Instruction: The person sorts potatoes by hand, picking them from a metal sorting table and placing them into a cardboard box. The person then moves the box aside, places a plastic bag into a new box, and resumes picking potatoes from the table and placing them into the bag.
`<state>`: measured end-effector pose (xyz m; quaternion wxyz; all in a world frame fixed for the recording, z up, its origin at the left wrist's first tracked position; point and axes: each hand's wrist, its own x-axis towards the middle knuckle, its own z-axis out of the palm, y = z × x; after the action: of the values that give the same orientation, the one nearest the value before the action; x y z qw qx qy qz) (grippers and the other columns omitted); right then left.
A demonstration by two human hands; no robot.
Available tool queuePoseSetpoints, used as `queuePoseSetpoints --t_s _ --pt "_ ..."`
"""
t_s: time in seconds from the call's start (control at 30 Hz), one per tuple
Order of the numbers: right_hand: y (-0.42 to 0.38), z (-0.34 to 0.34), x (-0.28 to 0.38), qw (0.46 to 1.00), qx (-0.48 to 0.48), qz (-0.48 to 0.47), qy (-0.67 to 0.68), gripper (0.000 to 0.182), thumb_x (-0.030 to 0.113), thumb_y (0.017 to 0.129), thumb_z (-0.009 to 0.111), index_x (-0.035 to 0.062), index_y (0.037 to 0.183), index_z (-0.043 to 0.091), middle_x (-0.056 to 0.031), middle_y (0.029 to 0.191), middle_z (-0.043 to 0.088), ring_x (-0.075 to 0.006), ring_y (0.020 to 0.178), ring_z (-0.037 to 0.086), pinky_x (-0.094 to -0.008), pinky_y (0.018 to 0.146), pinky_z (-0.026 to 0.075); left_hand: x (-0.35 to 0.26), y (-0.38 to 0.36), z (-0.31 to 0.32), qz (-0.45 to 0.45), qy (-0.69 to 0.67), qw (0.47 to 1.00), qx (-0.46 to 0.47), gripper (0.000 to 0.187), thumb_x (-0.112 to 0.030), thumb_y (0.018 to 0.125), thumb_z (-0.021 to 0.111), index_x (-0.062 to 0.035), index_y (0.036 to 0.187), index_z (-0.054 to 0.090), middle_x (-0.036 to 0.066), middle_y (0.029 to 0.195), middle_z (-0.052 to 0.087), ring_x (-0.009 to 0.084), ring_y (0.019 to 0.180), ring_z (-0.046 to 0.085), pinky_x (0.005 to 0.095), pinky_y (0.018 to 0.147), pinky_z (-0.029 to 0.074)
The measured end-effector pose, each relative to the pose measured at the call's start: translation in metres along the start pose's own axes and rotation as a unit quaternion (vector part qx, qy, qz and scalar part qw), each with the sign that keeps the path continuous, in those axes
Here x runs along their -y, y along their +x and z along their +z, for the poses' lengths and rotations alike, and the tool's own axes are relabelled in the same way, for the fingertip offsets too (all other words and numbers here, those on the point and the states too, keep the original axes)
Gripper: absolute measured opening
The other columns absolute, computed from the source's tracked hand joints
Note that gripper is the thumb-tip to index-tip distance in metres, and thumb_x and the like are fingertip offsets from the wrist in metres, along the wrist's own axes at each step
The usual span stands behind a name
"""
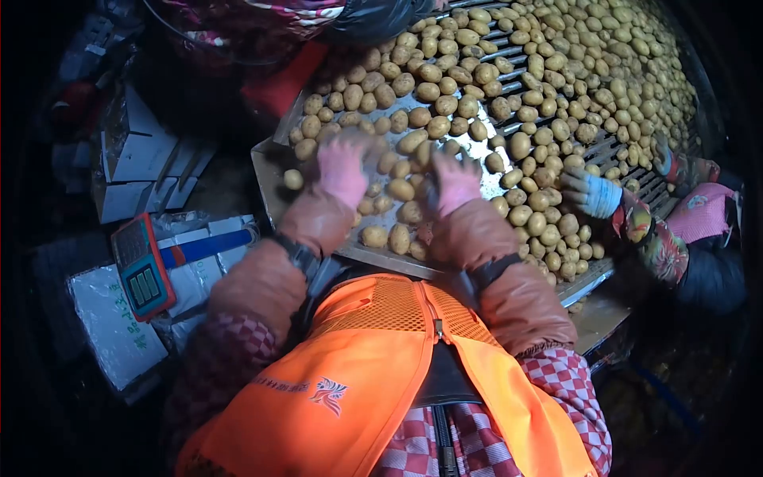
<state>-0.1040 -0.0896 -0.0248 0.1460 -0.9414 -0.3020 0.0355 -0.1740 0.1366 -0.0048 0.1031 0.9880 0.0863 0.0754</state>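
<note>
Many potatoes (400, 189) lie on a metal tray (489, 147) in front of me. My left hand (343, 168), in a pink glove with greyish fingertips, is over the tray's left part, among the potatoes. Motion smears its fingers, so whether they grip a potato cannot be made out. My right hand (457, 176), gloved alike, reaches over potatoes right of the tray's middle. Its somewhat blurred fingers look spread, with no potato visibly held. A single potato (293, 180) lies near the left rim, and several more sit between my forearms at the near edge.
Dark slats (518, 63) covered with potatoes extend beyond the tray to the right. A co-worker's gloved hands (592, 193) work at the right; another person (262, 28) is at the top. White boxes (115, 306) and a red-and-teal device with a display (143, 266) are at the left.
</note>
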Motion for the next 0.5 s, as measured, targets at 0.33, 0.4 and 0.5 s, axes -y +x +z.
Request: queuePoseSetpoints --t_s 0.33,0.4,0.5 --pt "-0.066 -0.027 -0.016 0.985 0.008 -0.123 0.124 0.056 0.020 0.073 0.074 0.0133 0.127 0.060 -0.0108 0.131 0.059 -0.0375 0.125 0.051 -0.0506 0.105 0.040 -0.095 0.105 0.023 0.046 0.076 0.978 0.187 0.082 -0.066 0.088 0.055 -0.0296 0.157 0.028 0.008 0.162 0.027 0.0328 0.151 0.018 0.0580 0.118 0.022" --pt "-0.077 -0.021 -0.038 0.978 -0.009 -0.118 0.170 0.050 0.016 0.075 0.071 0.0122 0.124 0.062 -0.0121 0.129 0.061 -0.0386 0.124 0.053 -0.0488 0.106 0.041 -0.075 0.061 0.041 0.152 0.048 0.979 0.124 0.065 -0.054 0.090 0.058 -0.0266 0.147 0.046 0.011 0.155 0.037 0.0338 0.146 0.027 0.0609 0.116 0.021" --pt "-0.112 -0.045 -0.062 0.980 -0.050 -0.003 0.191 0.042 0.010 0.082 0.062 0.0087 0.124 0.066 -0.0138 0.126 0.066 -0.0384 0.123 0.057 -0.0455 0.107 0.044 -0.030 0.018 0.032 0.156 -0.078 0.981 0.080 0.050 -0.038 0.089 0.062 -0.0258 0.137 0.057 0.013 0.146 0.048 0.0335 0.136 0.043 0.0593 0.115 0.025"
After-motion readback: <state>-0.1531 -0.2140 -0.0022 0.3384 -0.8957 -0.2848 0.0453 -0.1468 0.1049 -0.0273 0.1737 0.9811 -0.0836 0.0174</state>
